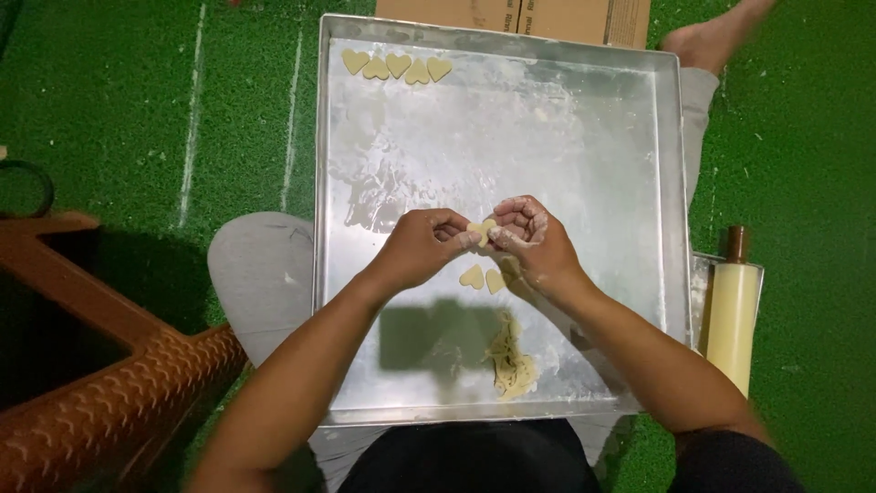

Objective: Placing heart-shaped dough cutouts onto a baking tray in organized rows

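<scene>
Both my hands pinch one heart-shaped dough piece [482, 228] between them: left hand [422, 245] on its left edge, right hand [534, 239] on its right; two cut hearts [483, 278] lie just nearer me.

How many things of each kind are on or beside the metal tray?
Heart-shaped dough pieces: 8, one held by left hand and right hand
Dough scrap pile: 1
Metal tray: 1
Rolling pin: 1
Total: 11
</scene>
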